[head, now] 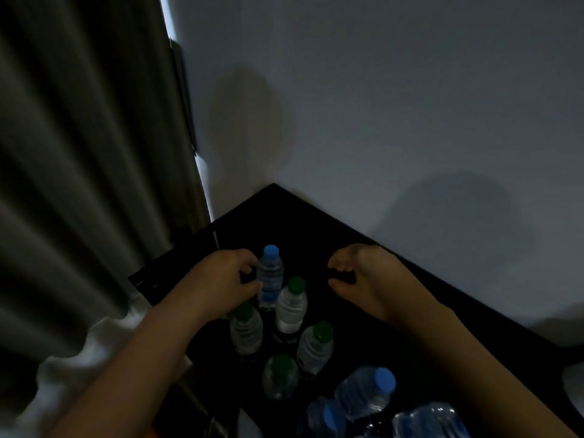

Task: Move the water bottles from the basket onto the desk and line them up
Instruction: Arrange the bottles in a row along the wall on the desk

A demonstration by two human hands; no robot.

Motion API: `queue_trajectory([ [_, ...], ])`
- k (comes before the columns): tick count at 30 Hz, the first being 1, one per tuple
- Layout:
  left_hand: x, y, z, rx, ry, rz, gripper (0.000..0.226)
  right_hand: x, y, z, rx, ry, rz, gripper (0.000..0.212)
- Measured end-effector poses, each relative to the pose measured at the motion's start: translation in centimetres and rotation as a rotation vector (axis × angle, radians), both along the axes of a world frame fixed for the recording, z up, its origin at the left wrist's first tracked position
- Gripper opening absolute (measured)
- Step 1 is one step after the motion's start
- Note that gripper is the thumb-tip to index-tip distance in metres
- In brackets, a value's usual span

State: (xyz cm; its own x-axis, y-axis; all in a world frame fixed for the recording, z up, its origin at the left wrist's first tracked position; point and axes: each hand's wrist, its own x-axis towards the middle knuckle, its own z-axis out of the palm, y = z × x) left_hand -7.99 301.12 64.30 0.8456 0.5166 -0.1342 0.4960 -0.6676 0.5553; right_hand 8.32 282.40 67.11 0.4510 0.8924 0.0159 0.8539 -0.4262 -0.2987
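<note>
— Five bottles upright on the desk (316, 222) already: a blue-cap (270, 273) farthest out, then four green-caps. Not yet a clean line, more a zigzag.

— And the rest?

— Three more blue-caps low in view, nearest the body. Leaning, one (366, 390) tilted beside the right forearm. Could not tell whether in the basket; no basket made out in the dark.

— So roughly past halfway?

— Judged so. Left to do: those three, plus straightening.

— Left hand (221, 279)?

— Reached forward, fingers curled around the far blue-cap's side, thumb toward the body. Grasping that bottle, or just at contact; too dim to be sure of pressure. Base down on the desk.

— Nearest neighbours to that grip?

— First green-cap (292, 306) just right of it and nearer. Second (246, 330) right under the wrist, partly hidden.

— Right hand (357, 276)?

— Held level with the left, well right of the row. Fingers bent inward, half curled, nothing in it. Forearm stretched over the desk's right side.

— Risk?

— Knocking the green-cap under the left wrist, probably.
</note>
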Motion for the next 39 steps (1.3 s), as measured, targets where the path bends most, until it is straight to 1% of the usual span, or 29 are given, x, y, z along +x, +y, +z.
queue_trajectory([
  [5,1.1,6.3,-1.7,-0.017,0.038,-0.074,0.048,-0.4,5.5,-2.0,-0.072,0.08,-0.052,0.034],
  [11,3.0,12.2,-3.8,-0.041,0.127,-0.203,0.051,-1.0,8.9,-4.2,-0.16,0.139,-0.239,0.034],
  [17,5.0,14.8,-5.4,-0.118,0.183,-0.385,0.054,-2.0,9.8,-5.7,-0.226,0.142,-0.392,0.032],
  [21,5.3,15.1,-6.0,-0.154,0.217,-0.453,0.056,-2.5,10.0,-6.7,-0.259,0.175,-0.425,0.034],
  [23,5.2,15.1,-6.3,-0.148,0.234,-0.475,0.054,-2.5,10.2,-7.1,-0.284,0.18,-0.431,0.034],
  [27,5.2,15.4,-6.8,-0.102,0.259,-0.483,0.042,-2.1,10.7,-7.9,-0.318,0.181,-0.428,0.032],
  [32,5.3,15.4,-7.4,-0.107,0.227,-0.488,0.032,-1.6,10.9,-8.7,-0.369,0.192,-0.466,0.03],
  [35,5.4,15.1,-7.6,-0.096,0.203,-0.501,0.027,-1.6,10.9,-9.0,-0.35,0.223,-0.473,0.027],
  [39,5.6,15.1,-7.5,-0.084,0.186,-0.515,0.028,-1.2,10.8,-8.9,-0.305,0.223,-0.467,0.026],
])
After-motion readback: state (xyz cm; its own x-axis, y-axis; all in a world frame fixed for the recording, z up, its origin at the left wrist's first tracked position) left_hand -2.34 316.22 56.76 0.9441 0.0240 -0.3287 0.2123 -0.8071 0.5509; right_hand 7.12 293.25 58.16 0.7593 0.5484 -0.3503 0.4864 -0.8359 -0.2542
